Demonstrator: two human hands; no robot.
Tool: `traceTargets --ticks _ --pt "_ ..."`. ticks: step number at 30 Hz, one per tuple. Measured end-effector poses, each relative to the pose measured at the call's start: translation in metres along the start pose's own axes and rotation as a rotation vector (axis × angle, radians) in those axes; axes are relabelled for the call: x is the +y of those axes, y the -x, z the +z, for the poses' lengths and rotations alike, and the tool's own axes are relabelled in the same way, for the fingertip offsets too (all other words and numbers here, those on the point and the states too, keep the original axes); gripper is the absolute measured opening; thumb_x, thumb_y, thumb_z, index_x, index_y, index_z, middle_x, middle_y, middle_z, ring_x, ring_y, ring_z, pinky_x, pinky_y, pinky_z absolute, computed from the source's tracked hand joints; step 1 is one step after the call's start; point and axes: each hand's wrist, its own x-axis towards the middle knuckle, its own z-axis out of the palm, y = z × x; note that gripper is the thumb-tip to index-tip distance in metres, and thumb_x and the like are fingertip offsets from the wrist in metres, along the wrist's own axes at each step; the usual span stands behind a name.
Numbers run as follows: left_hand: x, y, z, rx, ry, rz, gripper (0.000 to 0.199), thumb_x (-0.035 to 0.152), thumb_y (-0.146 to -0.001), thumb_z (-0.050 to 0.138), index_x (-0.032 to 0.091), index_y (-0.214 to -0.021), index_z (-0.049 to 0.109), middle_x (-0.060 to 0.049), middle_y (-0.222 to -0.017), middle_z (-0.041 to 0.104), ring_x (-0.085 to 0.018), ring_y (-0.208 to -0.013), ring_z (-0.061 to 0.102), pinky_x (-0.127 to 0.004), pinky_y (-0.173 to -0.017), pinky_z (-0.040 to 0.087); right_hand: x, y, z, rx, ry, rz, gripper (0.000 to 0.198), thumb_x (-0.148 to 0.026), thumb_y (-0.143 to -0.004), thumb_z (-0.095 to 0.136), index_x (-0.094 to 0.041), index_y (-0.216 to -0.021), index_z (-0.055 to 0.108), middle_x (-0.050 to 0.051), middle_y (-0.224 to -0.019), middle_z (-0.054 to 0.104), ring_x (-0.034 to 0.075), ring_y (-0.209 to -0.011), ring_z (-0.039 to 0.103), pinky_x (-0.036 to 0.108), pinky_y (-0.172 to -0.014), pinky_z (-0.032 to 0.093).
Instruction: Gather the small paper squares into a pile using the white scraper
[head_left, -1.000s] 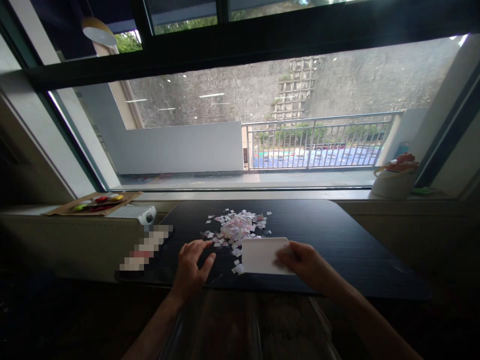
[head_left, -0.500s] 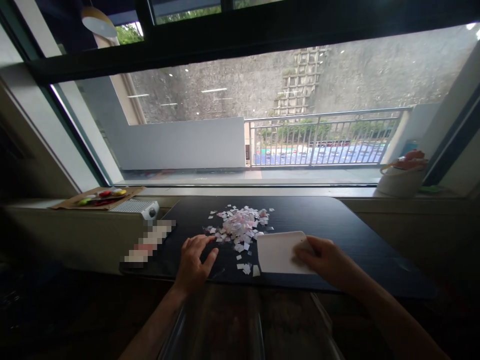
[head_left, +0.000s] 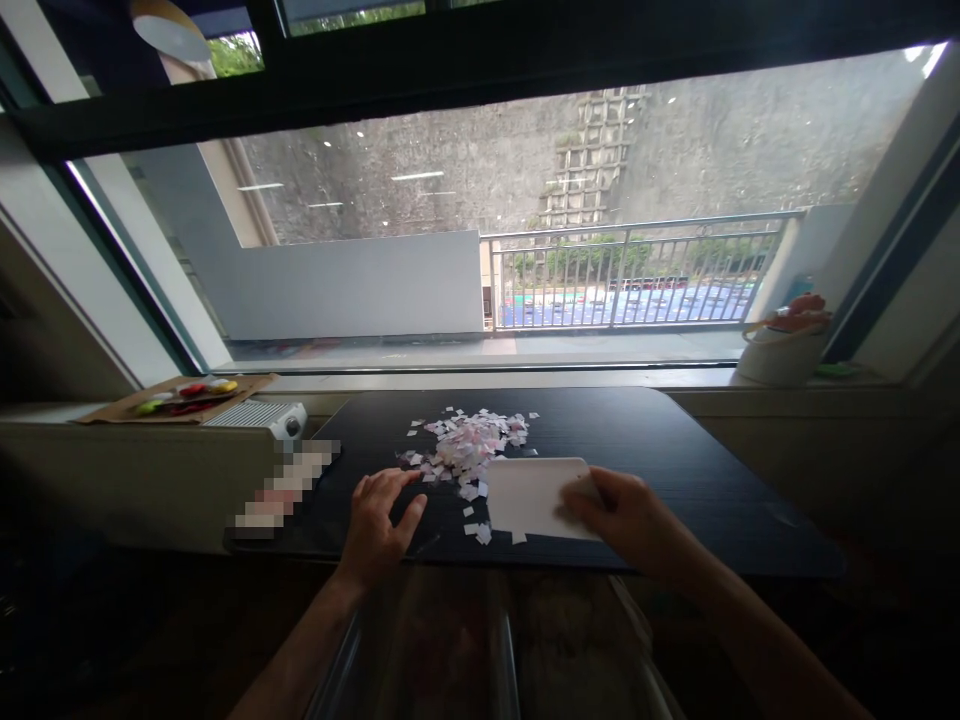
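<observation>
A loose heap of small white and pinkish paper pieces (head_left: 471, 442) lies on the dark table (head_left: 600, 430), with a few scattered scraps (head_left: 478, 532) nearer the front edge. My right hand (head_left: 619, 510) grips a flat white card-like sheet with rounded corners (head_left: 529, 497), thumb on its near face. The sheet is tilted up, and its left part stands at the right side of the heap, hiding some of the table behind it. On the other side, my left hand (head_left: 382, 515) is open, fingers spread low by the heap's left edge, holding nothing.
A pixelated flat item (head_left: 289, 490) lies at the table's left edge. Beyond it are a white appliance with a knob (head_left: 277, 418) and a brown sheet with colourful items (head_left: 187, 395). A white bucket (head_left: 780, 355) stands on the windowsill at right. Below the table's front edge are see-through containers (head_left: 427, 640).
My right hand has brought the white sheet leftward, closer to the heap and over the front scraps. My left hand stays nearly in place. The whole view has shifted slightly.
</observation>
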Motion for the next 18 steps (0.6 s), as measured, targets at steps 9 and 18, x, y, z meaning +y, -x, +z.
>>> traceTargets --ticks 9,18 --pt "0.001 0.0 0.0 -0.005 0.0 -0.014 0.03 0.04 -0.083 0.047 0.022 -0.103 0.061 -0.007 -0.105 0.066 -0.027 -0.106 0.056 -0.05 -0.1 0.032 0.005 0.005 -0.016 -0.015 0.016 0.009 0.021 -0.036 -0.072 0.065 -0.017 -0.065 0.064 -0.002 -0.057 0.062 0.013 -0.055 0.054 0.022 -0.051 0.042" --pt "0.001 0.0 -0.001 -0.004 0.0 -0.01 0.03 0.041 -0.084 0.046 0.023 -0.102 0.061 -0.007 -0.104 0.066 -0.026 -0.105 0.056 -0.049 -0.098 0.034 -0.002 0.006 0.001 -0.087 -0.048 -0.011 0.018 -0.035 -0.075 0.062 -0.017 -0.071 0.065 -0.001 -0.061 0.064 0.014 -0.057 0.055 0.022 -0.052 0.042"
